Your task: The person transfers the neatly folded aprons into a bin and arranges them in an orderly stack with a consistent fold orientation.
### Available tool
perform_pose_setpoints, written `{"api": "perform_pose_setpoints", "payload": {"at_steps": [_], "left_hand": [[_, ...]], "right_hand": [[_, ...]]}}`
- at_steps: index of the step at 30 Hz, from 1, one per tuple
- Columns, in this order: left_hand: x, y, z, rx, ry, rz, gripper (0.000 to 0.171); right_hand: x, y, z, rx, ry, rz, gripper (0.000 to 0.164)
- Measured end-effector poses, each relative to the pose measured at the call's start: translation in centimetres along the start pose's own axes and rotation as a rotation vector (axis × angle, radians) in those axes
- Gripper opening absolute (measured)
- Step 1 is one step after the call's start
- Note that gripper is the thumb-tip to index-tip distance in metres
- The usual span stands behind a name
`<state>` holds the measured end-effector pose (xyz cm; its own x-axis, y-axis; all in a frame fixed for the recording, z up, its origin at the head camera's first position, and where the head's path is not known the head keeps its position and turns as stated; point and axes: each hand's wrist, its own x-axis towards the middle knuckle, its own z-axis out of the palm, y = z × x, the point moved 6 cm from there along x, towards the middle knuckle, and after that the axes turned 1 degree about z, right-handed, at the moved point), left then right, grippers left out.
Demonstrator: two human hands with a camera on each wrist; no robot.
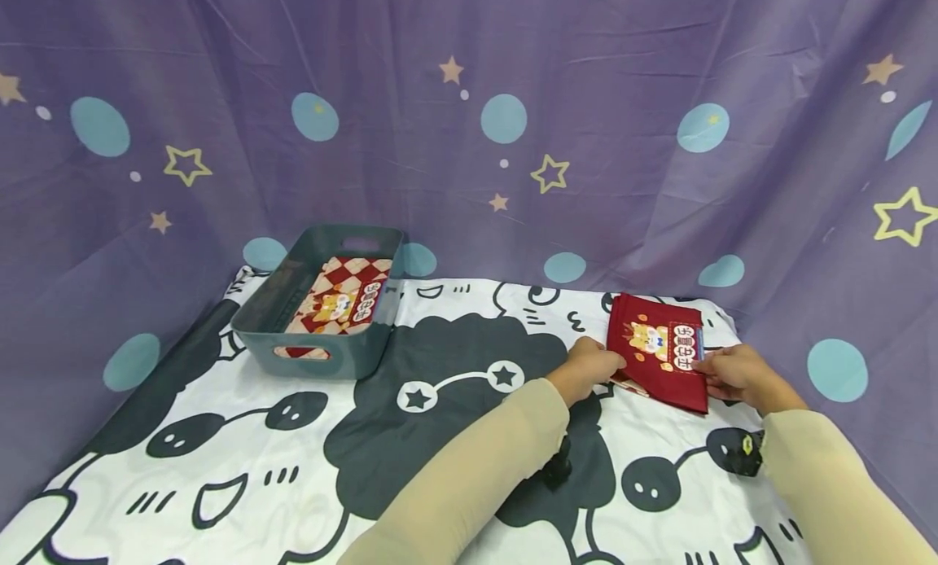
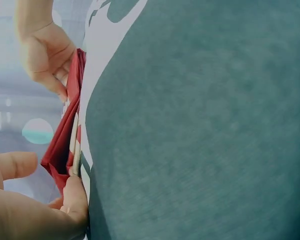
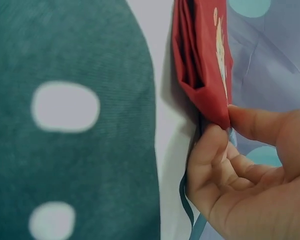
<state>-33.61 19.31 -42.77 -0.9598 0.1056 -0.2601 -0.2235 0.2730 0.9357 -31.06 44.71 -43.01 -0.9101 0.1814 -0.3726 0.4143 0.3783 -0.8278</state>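
Note:
A folded red cloth [image 1: 655, 349] with a cartoon dog and a label of white characters lies at the right of the table. At its left edge is my left hand [image 1: 586, 368], its thumb by the upper fold and its fingers against the lower layers in the left wrist view. Opposite, my right hand [image 1: 743, 376] pinches the cloth's right edge between thumb and index finger, as the right wrist view shows at a red corner [image 3: 215, 107]. Between the layers a gap shows in the left wrist view, with a pale checked part inside.
A grey-green plastic basket [image 1: 308, 361] stands at the back left, holding a folded red-and-cream checked cloth [image 1: 340, 296] with a similar dog print. The table is covered by a black-and-white cartoon sheet [image 1: 454, 337]. Behind it hangs a purple curtain [image 1: 440, 142] with stars and dots.

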Motion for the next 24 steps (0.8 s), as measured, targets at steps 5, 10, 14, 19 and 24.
{"api": "perform_pose_setpoints", "payload": {"at_steps": [5, 10, 14, 19, 24], "left_hand": [[0.2, -0.1, 0.4, -0.074, -0.009, -0.021, 0.019], [0.2, -0.2, 0.6, -0.117, -0.003, -0.030, 0.022], [0.2, -0.2, 0.6, -0.149, -0.015, -0.006, 0.027], [0.3, 0.1, 0.2, -0.164, -0.011, 0.049, 0.039], [0.4, 0.5, -0.5, -0.196, -0.025, 0.077, 0.045]], "right_hand": [[-0.1, 0.0, -0.1, -0.005, -0.018, -0.019, 0.014], [-0.3, -0.3, -0.1, 0.004, -0.008, -0.046, 0.010], [-0.5, -0.8, 0.2, 0.028, -0.016, -0.078, 0.011], [-0.5, -1.2, 0.3, 0.035, 0.015, -0.129, 0.018], [-0.4, -1.6, 0.5, 0.048, 0.042, -0.189, 0.030]]}}
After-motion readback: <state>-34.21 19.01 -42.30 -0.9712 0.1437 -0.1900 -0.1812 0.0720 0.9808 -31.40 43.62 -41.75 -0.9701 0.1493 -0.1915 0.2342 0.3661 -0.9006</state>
